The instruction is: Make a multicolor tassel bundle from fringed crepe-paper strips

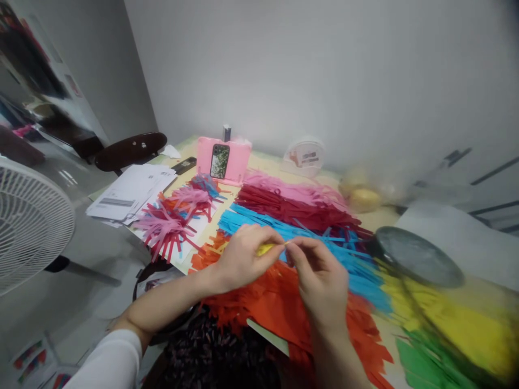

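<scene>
My left hand (249, 254) and my right hand (320, 275) meet fingertip to fingertip above the table. Between them runs a thin yellow strip (265, 249), pinched at both sides; most of it is hidden by the left fingers. Whether it is paper or ribbon I cannot tell. Directly below lie fringed orange strips (279, 297), with blue fringed strips (344, 265) just beyond. Farther back are dark red fringed strips (279, 205) and pink ones (300, 189). Finished-looking tassel bunches in pink, red and blue (174, 216) rest to the left.
A pink stand (205, 156) with a phone (219, 161) is at the back. Papers (132, 192) lie at the table's left, near a white fan (32, 221). A dark round-headed object (419, 256) stands at right, over yellow (454, 319) and green strips (430, 359).
</scene>
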Demonstrator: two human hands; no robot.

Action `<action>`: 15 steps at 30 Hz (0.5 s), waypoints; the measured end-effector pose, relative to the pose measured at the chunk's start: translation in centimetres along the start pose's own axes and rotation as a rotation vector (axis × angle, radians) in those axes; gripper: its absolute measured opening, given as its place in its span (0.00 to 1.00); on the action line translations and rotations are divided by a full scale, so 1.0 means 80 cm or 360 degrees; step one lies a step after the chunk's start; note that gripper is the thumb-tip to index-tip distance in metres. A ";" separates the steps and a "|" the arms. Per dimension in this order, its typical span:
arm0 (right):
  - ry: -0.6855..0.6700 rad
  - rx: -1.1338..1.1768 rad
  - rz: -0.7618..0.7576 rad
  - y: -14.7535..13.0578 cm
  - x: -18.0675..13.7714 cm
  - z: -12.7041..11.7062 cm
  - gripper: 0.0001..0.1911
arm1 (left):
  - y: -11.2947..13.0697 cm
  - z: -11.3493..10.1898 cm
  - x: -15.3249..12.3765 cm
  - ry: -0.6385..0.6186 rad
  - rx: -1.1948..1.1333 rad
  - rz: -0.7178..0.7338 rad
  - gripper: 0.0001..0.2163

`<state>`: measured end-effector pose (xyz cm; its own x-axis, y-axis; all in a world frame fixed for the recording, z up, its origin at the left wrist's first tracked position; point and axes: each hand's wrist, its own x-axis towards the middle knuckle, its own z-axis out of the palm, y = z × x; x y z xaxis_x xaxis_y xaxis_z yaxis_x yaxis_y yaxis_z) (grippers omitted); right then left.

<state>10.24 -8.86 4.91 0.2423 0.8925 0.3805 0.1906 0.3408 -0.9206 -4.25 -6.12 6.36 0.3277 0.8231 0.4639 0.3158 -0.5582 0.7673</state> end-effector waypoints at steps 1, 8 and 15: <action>0.0020 -0.0010 -0.0007 0.000 -0.001 0.000 0.09 | 0.000 0.000 -0.001 -0.0012 -0.0092 -0.0047 0.06; -0.0266 0.0183 0.0190 0.002 0.003 -0.004 0.13 | -0.005 -0.003 -0.006 -0.0046 -0.0645 -0.0291 0.08; -0.0225 0.0134 0.0175 0.003 -0.002 -0.003 0.13 | -0.004 -0.001 -0.013 -0.0084 -0.0893 -0.0422 0.09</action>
<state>10.47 -9.01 4.67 0.1201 0.9563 0.2665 0.0887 0.2570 -0.9623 -4.74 -6.78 5.69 0.3502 0.9118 0.2145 -0.1192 -0.1837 0.9757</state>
